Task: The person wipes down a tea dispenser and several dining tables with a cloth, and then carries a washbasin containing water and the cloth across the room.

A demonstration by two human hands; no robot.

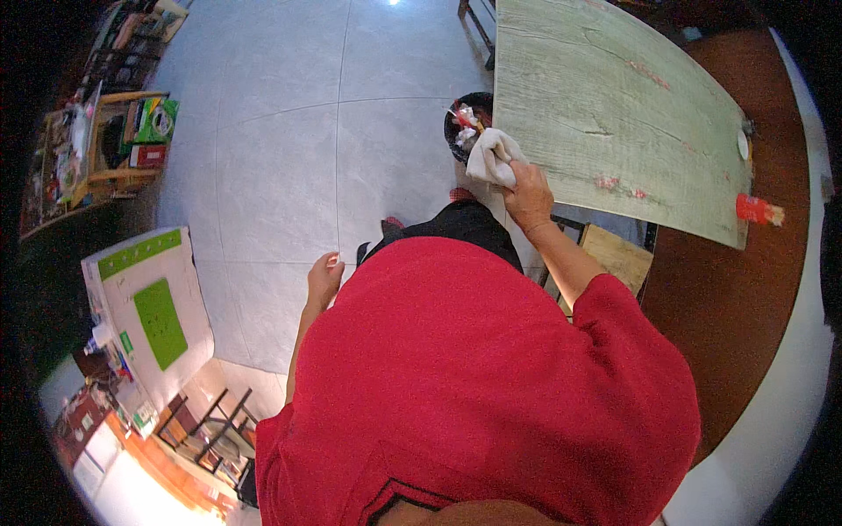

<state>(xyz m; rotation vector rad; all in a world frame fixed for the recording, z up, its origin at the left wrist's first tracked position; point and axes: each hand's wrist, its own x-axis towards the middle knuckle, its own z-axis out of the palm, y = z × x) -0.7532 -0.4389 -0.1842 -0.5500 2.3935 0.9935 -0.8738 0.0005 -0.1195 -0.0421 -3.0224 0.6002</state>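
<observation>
Right hand (529, 195) has a crumpled off-white fabric cloth (493, 158) gripped in closed fingers, right off the left edge of the big pale grey-green wood-grain table (605, 105). From this angle the cloth blocks part of a round black bin (449, 131) with crumpled white and red bits of rubbish (467, 123) in it, and the tabletop cuts off the bin's right side too. Can't tell if cloth and bin touch.

Left hand (325, 275) hangs low beside the red shirt (482, 351), fingers curled, well apart from the cloth; can't tell if there's anything in it.

The tabletop has some reddish worn-looking patches, plus a red cylindrical container (757, 209) with something pale at one end by its right corner. A light-wood square-looking seat (618, 256) is partly tucked under the near edge, so that side's kinda crowded.

Over left: a cluttered wooden shelf (123, 174), a white panel with bright green patches (195, 307), and dark-framed chairs (215, 451) lower down. Pale grey tiled floor (272, 175) in between.
</observation>
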